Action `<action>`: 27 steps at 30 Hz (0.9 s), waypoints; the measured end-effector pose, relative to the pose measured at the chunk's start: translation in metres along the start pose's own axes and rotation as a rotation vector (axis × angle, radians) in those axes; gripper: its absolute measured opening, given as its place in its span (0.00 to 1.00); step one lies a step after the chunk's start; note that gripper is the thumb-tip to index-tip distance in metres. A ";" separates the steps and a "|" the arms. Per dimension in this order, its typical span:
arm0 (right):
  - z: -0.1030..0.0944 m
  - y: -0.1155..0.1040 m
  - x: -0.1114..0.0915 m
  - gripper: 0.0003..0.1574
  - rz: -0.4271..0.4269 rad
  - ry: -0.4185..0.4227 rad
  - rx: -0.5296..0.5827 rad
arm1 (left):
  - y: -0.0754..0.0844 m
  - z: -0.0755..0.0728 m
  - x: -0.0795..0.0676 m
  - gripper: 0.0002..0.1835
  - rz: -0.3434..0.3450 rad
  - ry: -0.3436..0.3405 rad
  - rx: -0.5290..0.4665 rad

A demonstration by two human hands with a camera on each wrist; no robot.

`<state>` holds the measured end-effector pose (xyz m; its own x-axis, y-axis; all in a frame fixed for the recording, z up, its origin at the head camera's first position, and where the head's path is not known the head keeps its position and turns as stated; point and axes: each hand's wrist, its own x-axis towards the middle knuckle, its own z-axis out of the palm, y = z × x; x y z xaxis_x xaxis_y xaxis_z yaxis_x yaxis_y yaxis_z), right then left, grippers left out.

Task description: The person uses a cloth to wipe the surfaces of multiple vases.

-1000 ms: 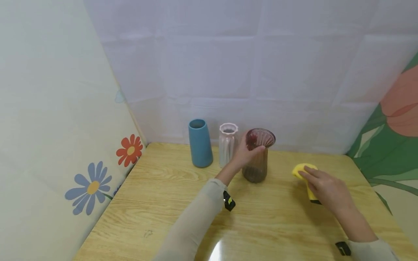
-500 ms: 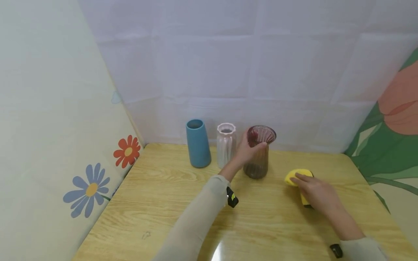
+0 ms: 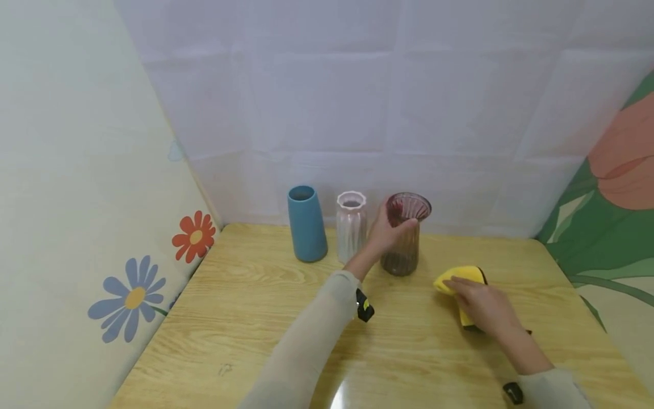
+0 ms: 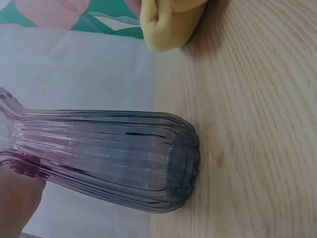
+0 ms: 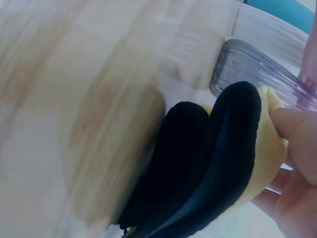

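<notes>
My left hand (image 3: pixel 384 234) grips a ribbed, see-through purple-grey glass vase (image 3: pixel 401 262) just under its flared rim. In the left wrist view the glass vase (image 4: pixel 109 158) shows its base right at the wood tabletop, with my thumb at its neck. My right hand (image 3: pixel 484 307) pinches a folded cloth (image 3: pixel 469 277), yellow on one side, to the right of the vase and a little nearer to me. The right wrist view shows the dark side of the cloth (image 5: pixel 213 163) hanging in two folds, overlapping the vase (image 5: pixel 247 69) behind.
Left of the glass vase stand a pearly white fluted vase (image 3: pixel 351 233) and a taller matte blue vase (image 3: pixel 307 227). All are near the back edge of the wooden table (image 3: pixel 245 307). A pale sheet (image 3: pixel 317 102) hangs behind it.
My right hand has brought the cloth leftward, closer to the glass vase. The glass vase in my left hand has shifted slightly back and away from the white vase.
</notes>
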<state>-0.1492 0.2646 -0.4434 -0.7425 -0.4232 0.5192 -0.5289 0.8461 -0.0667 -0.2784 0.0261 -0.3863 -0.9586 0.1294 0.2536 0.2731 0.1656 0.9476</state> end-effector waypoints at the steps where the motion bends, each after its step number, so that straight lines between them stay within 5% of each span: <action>1: 0.001 -0.002 0.001 0.20 0.016 -0.028 0.007 | 0.000 0.000 0.000 0.52 0.001 0.005 0.005; 6: 0.011 -0.006 0.003 0.19 0.062 -0.133 0.046 | 0.000 -0.003 0.001 0.52 0.010 0.018 0.010; 13: 0.023 -0.011 0.000 0.18 0.048 -0.161 0.067 | 0.001 -0.006 -0.002 0.53 0.004 0.010 -0.008; 21: 0.020 -0.018 0.002 0.16 0.090 -0.301 0.027 | 0.002 -0.009 -0.003 0.52 0.021 -0.031 -0.071; 27: 0.017 -0.019 0.003 0.16 0.103 -0.339 0.018 | 0.005 -0.012 -0.008 0.51 0.028 -0.044 -0.014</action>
<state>-0.1480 0.2420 -0.4548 -0.8849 -0.4220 0.1970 -0.4490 0.8853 -0.1206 -0.2703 0.0138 -0.3813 -0.9461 0.1769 0.2711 0.2978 0.1474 0.9432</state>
